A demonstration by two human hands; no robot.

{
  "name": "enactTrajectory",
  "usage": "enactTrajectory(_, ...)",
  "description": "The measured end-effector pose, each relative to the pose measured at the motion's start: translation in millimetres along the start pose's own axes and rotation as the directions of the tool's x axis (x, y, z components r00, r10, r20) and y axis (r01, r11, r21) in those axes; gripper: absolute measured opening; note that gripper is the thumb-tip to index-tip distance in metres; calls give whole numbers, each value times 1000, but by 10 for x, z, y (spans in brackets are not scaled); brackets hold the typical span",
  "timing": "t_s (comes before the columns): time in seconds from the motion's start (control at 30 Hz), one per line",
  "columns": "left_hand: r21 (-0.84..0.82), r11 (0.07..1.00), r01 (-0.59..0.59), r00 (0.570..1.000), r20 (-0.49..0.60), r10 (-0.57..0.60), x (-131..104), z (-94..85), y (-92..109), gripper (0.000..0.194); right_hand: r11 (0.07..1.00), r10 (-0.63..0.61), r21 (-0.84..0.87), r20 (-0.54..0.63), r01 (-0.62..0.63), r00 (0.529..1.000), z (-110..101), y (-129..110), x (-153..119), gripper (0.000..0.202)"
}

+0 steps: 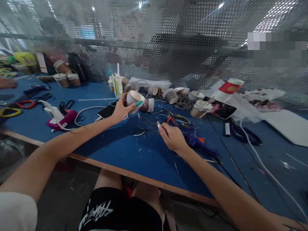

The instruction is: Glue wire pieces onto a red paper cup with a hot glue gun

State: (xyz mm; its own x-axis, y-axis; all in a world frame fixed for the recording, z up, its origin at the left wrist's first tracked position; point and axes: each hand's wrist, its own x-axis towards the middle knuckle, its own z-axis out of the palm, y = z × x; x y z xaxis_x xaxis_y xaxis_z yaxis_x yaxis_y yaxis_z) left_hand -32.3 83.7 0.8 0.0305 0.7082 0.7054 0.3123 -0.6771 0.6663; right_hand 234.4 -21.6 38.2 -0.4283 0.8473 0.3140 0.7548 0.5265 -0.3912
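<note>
My left hand (122, 107) is closed around a small white paper cup (135, 96), its mouth tilted up and its lower part hidden by the fingers. A thin grey cord (148, 121) runs from below the cup to my right hand (171, 136), whose thumb and forefinger are pinched at its end. Just behind the cup lies another cup wrapped in brown cord (148, 105), on its side. Beyond my right hand are red-handled pliers (171, 120) and a blue glue gun (199, 142). White scraps lie on the blue table (134, 160) between my hands.
Several cord-wrapped cups and a loose cord bundle (184, 101) line the perforated metal screen (178, 54). At right are a phone (222, 107), a red-and-white cup (228, 89) and a white cable (260, 160). Scissors (25, 104) and a purple power block (62, 120) lie left, near another person's hand (7, 83).
</note>
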Motion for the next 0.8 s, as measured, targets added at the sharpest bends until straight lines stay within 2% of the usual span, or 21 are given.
enactTrajectory(0.1, 41, 999, 29, 998, -61, -26, 105, -62, -45, 63, 1000, 13, -23, 4, -13, 1000, 25, -1, 5, 42)
enactTrajectory(0.17, 125, 992, 33, 994, -103, -20, 218, -133, -75, 66, 1000, 10, -27, 10, -9, 1000, 39, 5, 7, 42)
enactTrajectory(0.3, 312, 949, 43, 992, -126, -4, 567, -253, -148, 71, 999, -5, -40, -9, 5, 1000, 56, 27, 15, 39)
enactTrajectory(0.4, 410, 912, -6, 998, -55, 32, 829, -215, -210, 74, 999, -19, -49, -61, 16, 998, 61, 37, 22, 38)
enactTrajectory(0.5, 470, 880, 60, 997, 19, -78, 1003, -36, -250, 70, 999, -5, -35, -80, 2, 997, 67, 40, 26, 37)
enactTrajectory(0.57, 523, 851, 57, 987, 97, -126, 1082, 121, -266, 71, 999, 11, -32, -71, -14, 997, 73, 43, 27, 35)
enactTrajectory(0.7, 613, 783, -102, 939, 320, -128, 1223, 381, -311, 78, 999, 17, -48, -55, -19, 998, 79, 49, 20, 30)
enactTrajectory(0.8, 583, 795, -167, 899, 422, -120, 1309, 483, -371, 77, 998, 16, -56, -45, -18, 999, 79, 46, 11, 30)
